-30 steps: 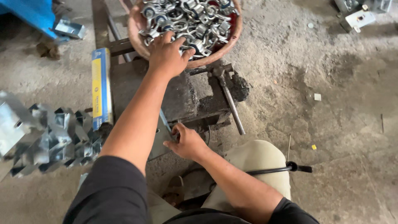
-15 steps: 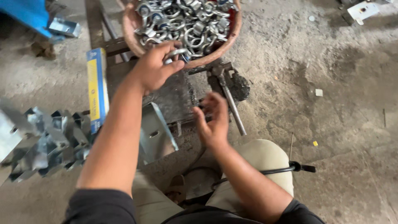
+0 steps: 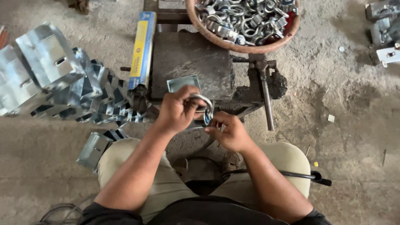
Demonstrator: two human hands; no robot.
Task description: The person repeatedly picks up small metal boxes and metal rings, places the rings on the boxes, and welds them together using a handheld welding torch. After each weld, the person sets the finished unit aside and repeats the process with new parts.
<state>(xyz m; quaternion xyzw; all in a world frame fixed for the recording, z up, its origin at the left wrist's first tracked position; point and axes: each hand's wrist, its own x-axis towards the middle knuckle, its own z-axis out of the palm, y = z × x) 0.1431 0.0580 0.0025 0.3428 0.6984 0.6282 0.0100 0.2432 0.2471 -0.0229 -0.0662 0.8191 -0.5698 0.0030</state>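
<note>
Metal ring clamp (image 3: 203, 107) gripped by both hands.
It was pinched between the closed left hand (image 3: 177, 110) and right hand (image 3: 231, 132), near the workbench (image 3: 189, 62).

I note a basket (image 3: 196, 18) of metal clamps (image 3: 246, 16) at the far edge of a steel block (image 3: 187, 62), directly ahead of me. A flat box (image 3: 141, 50) lies along the block's left side. Further left, folded metal brackets (image 3: 50, 79) are stacked on the floor (image 3: 354, 125). A vise (image 3: 264, 77) stands at the block's right. Both hands meet just in front of the block, above my knees: left hand (image 3: 177, 110) and right hand (image 3: 231, 133) on one ring clamp (image 3: 205, 106) between them.
</note>
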